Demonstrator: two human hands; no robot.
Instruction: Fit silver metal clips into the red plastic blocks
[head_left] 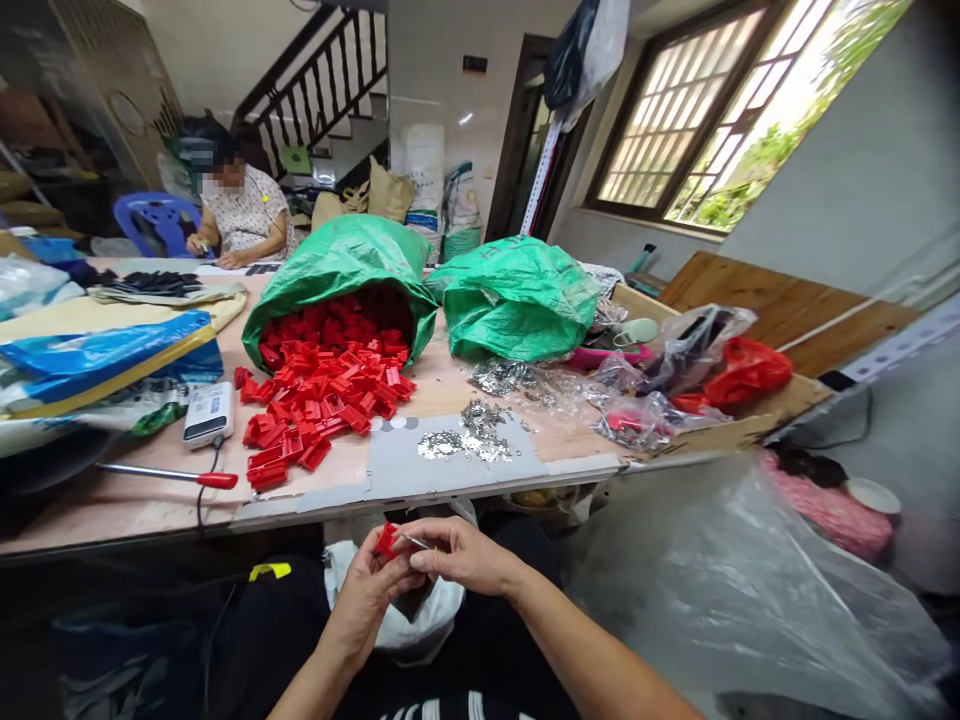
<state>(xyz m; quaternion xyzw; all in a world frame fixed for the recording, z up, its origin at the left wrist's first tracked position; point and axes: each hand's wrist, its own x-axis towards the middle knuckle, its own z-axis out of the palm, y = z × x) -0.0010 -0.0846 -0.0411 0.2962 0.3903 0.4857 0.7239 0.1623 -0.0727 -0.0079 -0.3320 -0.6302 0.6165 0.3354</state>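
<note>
In my left hand (369, 580), closed fingers pinch a small red plastic part (387, 540) over my lap. My right hand (469, 558) meets it from the right, its thumb and fingers closed on a thin shiny metal piece (415, 542) beside the red part. Below both hands a white bag (420, 635) lies open between my legs. On the table ahead, a heap of similar red parts (322, 390) spills from a green sack (352, 250). Small flat silver metal pieces (469, 440) lie scattered on a grey sheet (390, 468) near the table edge.
A second green sack (521, 300) stands to the right, beside a carton tray (787, 405) of plastic bags. On the left are a white power bank (208, 415), a red-handled rod (217, 481) and a blue bag (112, 350). Another person (244, 215) sits working at the far left.
</note>
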